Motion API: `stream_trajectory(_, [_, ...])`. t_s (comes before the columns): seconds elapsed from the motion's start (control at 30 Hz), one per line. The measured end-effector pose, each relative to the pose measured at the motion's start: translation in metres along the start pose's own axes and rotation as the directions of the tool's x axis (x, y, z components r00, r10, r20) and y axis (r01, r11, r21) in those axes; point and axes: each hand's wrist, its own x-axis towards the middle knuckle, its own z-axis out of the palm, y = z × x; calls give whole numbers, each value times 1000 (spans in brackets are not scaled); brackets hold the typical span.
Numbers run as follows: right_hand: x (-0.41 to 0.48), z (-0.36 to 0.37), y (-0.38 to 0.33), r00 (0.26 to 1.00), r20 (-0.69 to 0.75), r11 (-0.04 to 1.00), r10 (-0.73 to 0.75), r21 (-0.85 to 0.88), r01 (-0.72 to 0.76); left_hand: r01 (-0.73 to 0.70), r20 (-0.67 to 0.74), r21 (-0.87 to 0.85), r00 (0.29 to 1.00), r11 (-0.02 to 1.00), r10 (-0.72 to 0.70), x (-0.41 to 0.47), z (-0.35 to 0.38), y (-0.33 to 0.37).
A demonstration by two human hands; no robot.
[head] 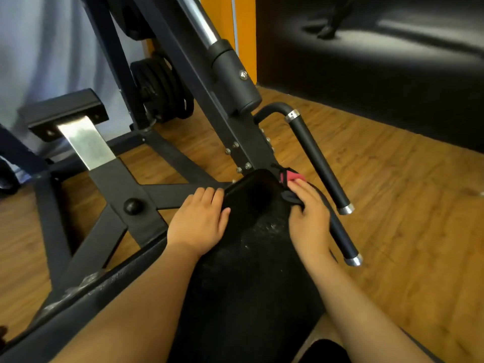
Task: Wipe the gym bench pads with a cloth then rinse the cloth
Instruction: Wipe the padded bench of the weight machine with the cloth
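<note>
**Black pad, far right edge under the cloth**

Wiping at the far end of the black bench pad point(251, 231), along its right edge, just beside the two padded handles point(318, 158). Gripped in the right hand point(309, 216): a dark cloth point(291, 178) with a red patch, bunched under curled fingers and pressed to the pad's side. Laid flat on the opposite edge: the left hand point(199, 221), fingers straight, tips over the rim, holding nothing. Probably best done by keeping that brace firm, dragging the cloth down the edge, then crossing the top in overlapping strokes to catch the pale specks point(269, 226) mid-pad. Worth opening the cloth out for wider contact. Rinsing not yet due, judging by the dust left; no water in view
</note>
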Motion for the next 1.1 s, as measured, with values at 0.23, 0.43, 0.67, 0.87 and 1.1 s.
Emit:
stream_trajectory(0.23, [7, 57, 7, 1000, 2, 997, 21, -71, -21, 8, -11, -3, 1000, 1000, -8, 2, 3, -1])
stream_trajectory(0.43, [-22, 43, 22, 998, 65, 998, -11, -59, 15, 31, 19, 16, 999, 999, -31, 2, 1, 0])
stream_trajectory(0.67, [18, 35, 32, 989, 147, 999, 29, -28, -26, 41, 18, 5, 999, 999, -41, 2, 0, 4])
stream_trajectory(0.87, [-13, 23, 52, 991, 106, 996, 78, -49, -73, 61, 41, 5, 997, 998, -61, 2, -2, 4])
stream_trajectory(1.1, [9, 28, 44, 985, 160, 997, 58, 50, -67, 58, 40, 3, 997, 998, -58, 2, -1, 4])
